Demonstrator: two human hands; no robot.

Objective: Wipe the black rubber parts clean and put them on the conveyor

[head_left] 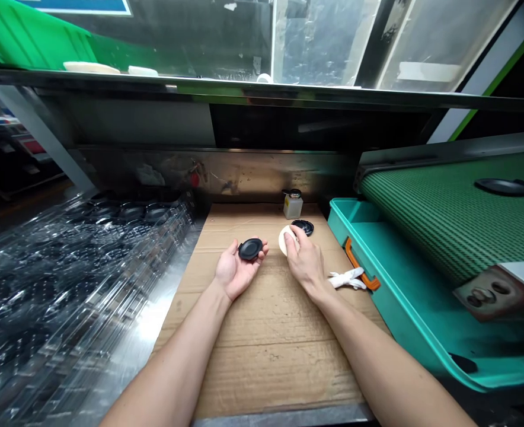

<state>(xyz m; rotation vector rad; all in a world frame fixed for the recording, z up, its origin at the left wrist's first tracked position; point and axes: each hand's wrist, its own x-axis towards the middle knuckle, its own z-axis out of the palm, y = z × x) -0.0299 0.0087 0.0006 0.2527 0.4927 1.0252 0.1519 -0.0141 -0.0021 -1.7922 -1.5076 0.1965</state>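
Note:
My left hand (237, 270) is palm up above the cardboard sheet (262, 350), its fingers curled round a small black round case (250, 249). To the right, my right hand (306, 261) pinches a white round pad (287, 239) between thumb and fingers. The pad and the case are apart. Just beyond the right hand a black round part (303, 227) lies on the cardboard, partly covered by the fingers. Beside the right wrist rests a crumpled white glove or cloth (347, 279).
A small bottle with a black top (293, 205) stands at the cardboard's back edge. Clear plastic trays (124, 267) with black parts fill the left. On the right are a teal bin (390, 302) with an orange handle (360, 265) and a green conveyor belt (457, 196) carrying a black piece (502, 187).

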